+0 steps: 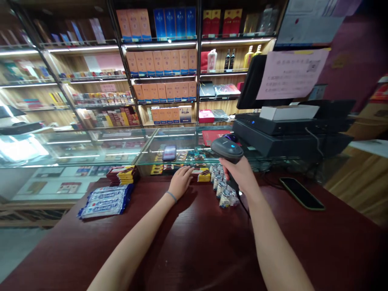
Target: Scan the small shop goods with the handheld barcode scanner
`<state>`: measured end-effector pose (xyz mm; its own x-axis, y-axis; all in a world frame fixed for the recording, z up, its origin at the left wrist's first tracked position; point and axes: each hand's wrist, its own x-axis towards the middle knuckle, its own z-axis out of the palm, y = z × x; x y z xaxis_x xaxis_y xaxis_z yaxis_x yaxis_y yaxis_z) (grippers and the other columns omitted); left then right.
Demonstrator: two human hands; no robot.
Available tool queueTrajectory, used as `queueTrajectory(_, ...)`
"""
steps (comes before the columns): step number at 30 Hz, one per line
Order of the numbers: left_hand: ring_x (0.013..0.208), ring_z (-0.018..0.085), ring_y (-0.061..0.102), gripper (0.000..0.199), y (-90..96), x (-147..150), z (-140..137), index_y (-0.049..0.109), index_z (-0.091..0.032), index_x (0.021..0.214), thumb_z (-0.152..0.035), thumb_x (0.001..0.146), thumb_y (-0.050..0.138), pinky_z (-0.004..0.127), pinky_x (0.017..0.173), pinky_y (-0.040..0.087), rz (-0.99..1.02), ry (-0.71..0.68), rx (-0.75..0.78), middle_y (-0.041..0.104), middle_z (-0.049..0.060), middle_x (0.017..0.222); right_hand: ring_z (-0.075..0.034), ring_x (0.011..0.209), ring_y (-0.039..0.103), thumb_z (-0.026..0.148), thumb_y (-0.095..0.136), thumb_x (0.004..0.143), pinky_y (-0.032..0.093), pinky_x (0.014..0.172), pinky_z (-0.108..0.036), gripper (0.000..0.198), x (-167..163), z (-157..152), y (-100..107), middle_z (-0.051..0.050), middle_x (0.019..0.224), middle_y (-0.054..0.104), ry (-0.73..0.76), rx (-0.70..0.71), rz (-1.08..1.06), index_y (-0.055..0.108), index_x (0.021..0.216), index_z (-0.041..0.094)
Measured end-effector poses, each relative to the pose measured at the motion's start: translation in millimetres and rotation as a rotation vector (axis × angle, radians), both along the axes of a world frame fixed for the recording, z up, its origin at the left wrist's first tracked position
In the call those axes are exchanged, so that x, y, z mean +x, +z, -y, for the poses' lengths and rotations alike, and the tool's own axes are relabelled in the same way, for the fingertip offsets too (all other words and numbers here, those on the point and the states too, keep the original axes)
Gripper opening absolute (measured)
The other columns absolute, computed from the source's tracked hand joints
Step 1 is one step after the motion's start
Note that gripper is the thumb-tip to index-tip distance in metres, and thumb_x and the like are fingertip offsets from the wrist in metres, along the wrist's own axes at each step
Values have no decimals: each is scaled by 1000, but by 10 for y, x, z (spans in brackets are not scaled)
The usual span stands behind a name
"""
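My right hand (241, 171) is wrapped round the handle of a black barcode scanner (226, 148), holding it up above the counter with its head pointing left and away from me. A cable hangs from the handle. My left hand (181, 180) lies palm down at the far edge of the dark red counter (188, 242), fingers stretched out, holding nothing. Just right of its fingertips is a small stack of yellow packets (204, 175). Several small clear-wrapped jars or cans (224, 198) stand in rows beneath the scanner, partly hidden by my right hand.
Blue-and-white packets (104, 201) and a yellow-and-maroon stack (125, 175) lie at left. A phone (301, 193) rests at right. Beyond are a glass display case (182, 139), a black monitor (251, 83) with a paper sheet, a dark till unit (263, 139) and shelves of boxes (162, 62).
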<state>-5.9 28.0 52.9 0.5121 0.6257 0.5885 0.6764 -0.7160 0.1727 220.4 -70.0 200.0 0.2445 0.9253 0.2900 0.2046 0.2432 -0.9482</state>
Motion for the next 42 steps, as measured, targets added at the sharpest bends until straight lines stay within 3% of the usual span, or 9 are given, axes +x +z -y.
queueTrajectory(5,130,27,53,40,168,-796,28,58,-22,139,-22,101,45,46,114,43,87,187,89,60,14,135,-15,35,48,41,74,76,40,38,-28,27,-322,7,-85,6,48,54,37,11,34,55,88,25)
queueTrajectory(12,132,29,51,43,255,-1953,-6,59,-21,138,-17,98,42,50,113,43,68,434,119,55,16,138,-14,39,49,43,72,81,43,44,-29,35,-778,31,-317,6,53,57,120,25,161,57,104,22)
queueTrajectory(18,147,36,37,48,300,-2497,19,58,-23,141,-20,94,49,58,120,31,-64,575,67,47,16,152,-16,42,51,44,72,79,44,45,-29,44,-1159,3,-616,5,56,58,200,66,179,58,113,20)
queueTrajectory(21,150,36,32,51,274,-2612,27,55,-27,145,-24,94,52,60,122,25,-117,616,33,46,14,156,-16,45,54,45,70,80,45,47,-28,45,-1282,-15,-786,3,63,63,291,33,229,57,117,22)
queueTrajectory(26,145,34,40,50,198,-2678,23,57,-28,142,-22,93,53,60,120,27,-142,616,-31,52,14,151,-19,52,63,40,72,76,47,48,-27,45,-1357,-32,-991,0,73,70,340,-27,278,56,115,25)
queueTrajectory(30,143,33,44,55,180,-2706,36,59,-28,141,-12,88,52,59,119,29,-139,602,-43,52,14,152,-19,51,63,41,71,76,47,48,-27,44,-1348,-50,-1025,0,75,71,330,-24,276,57,115,25)
queueTrajectory(34,134,30,52,47,257,-2700,95,65,-30,131,-12,92,48,55,118,33,-119,569,-12,63,11,140,-17,50,60,42,69,79,47,49,-27,42,-1314,-59,-995,-1,77,70,313,-17,278,57,114,24)
queueTrajectory(38,128,26,58,39,405,-2518,200,65,-27,129,-16,95,48,46,117,36,70,511,78,70,9,128,-16,51,58,43,69,81,46,49,-27,48,-1274,-69,-957,-2,80,70,301,16,269,56,122,23)
queueTrajectory(42,115,26,64,29,451,-2070,268,61,-21,125,-23,99,47,41,104,47,449,515,103,71,11,119,-16,52,58,43,70,80,46,49,-27,50,-1228,-95,-941,-2,79,69,276,43,245,57,123,21)
